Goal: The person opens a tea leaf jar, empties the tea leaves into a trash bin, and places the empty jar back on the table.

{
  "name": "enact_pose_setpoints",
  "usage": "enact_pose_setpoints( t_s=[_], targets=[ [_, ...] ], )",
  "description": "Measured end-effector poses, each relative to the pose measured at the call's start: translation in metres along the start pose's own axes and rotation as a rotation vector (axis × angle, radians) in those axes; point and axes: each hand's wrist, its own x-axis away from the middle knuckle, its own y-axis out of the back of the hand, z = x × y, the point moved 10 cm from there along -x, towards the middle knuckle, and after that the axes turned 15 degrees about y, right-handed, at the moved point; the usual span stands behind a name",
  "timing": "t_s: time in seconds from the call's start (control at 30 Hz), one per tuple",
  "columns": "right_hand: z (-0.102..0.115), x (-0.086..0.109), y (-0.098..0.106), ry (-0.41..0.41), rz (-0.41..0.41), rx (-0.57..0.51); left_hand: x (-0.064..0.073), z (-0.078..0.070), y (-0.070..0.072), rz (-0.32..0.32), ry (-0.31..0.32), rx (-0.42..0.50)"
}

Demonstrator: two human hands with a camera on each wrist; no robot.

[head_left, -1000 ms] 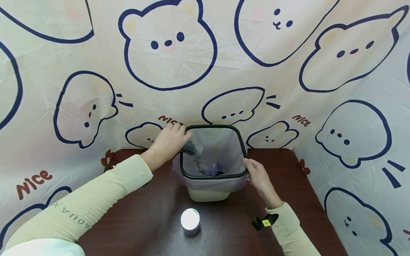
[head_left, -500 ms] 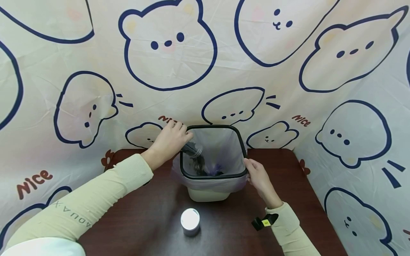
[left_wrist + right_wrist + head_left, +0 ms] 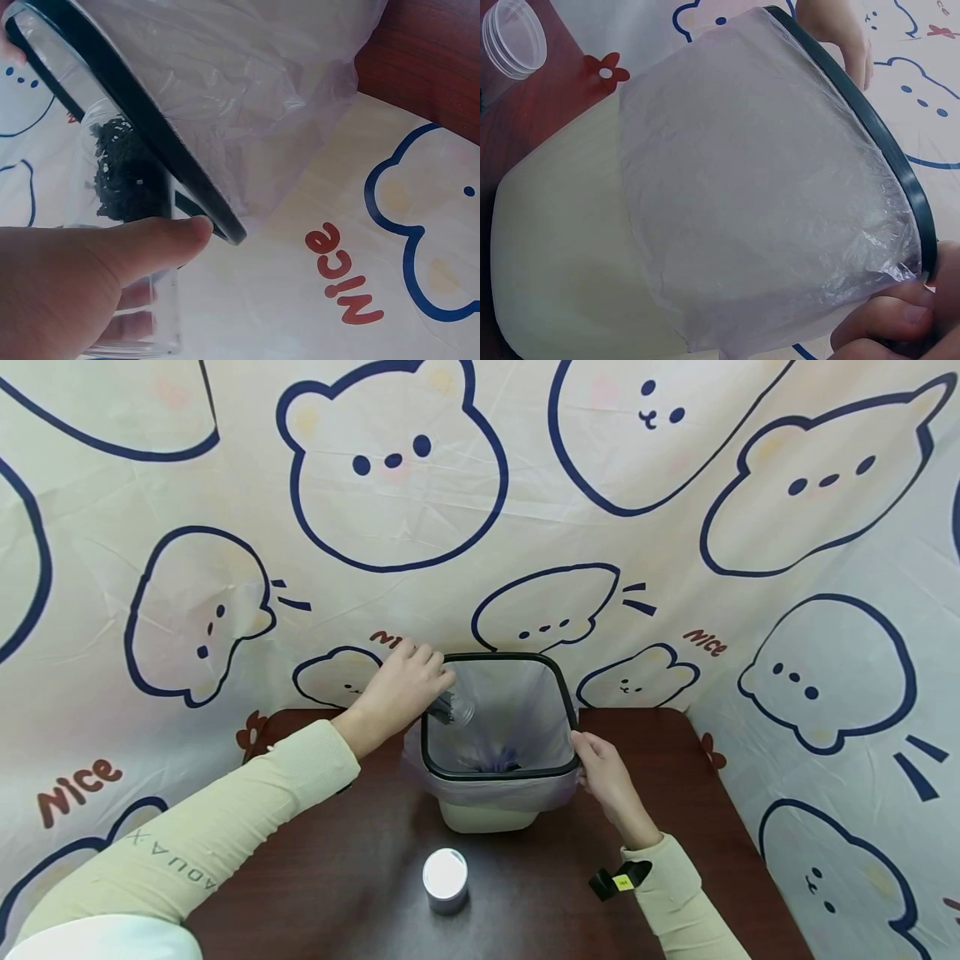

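Left hand (image 3: 401, 693): clamped round a clear cylindrical jar (image 3: 453, 708) holding dark flakes (image 3: 124, 176)
Jar: tilted over the cream bin's (image 3: 491, 817) opening
Right hand (image 3: 606, 777): gripping the bin's black rim (image 3: 510, 774) and lilac plastic liner (image 3: 765, 165)

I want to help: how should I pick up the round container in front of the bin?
Probably wrap your grip around the curved side of the round container, coming from the near side: it stands upright, and the bin is behind it.

The person's left sleeve (image 3: 225, 828) is pale yellow with grey lettering (image 3: 172, 863); the matching right sleeve (image 3: 686, 897) carries 1 black wrist device (image 3: 603, 885) bearing 1 yellow label (image 3: 623, 882).
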Motion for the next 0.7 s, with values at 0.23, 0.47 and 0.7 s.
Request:
enact_pose_setpoints(
  t_s=[0.23, 0.47, 0.7],
  targets=[
    [0.0012, 0.0006, -0.0004, -0.001, -0.004, -0.010, 0.0014, -0.0053, 0.0069, -0.072, -0.073, 0.043],
    [0.0009, -0.0003, -0.0004, 0.007, -0.002, -0.017, 0.0006, -0.0077, 0.0071, -0.084, -0.094, 0.048],
    [0.0009, -0.0002, -0.0012, 0.005, 0.003, -0.022, 0.0012, -0.0054, 0.0026, -0.060, -0.081, 0.015]
  ],
)
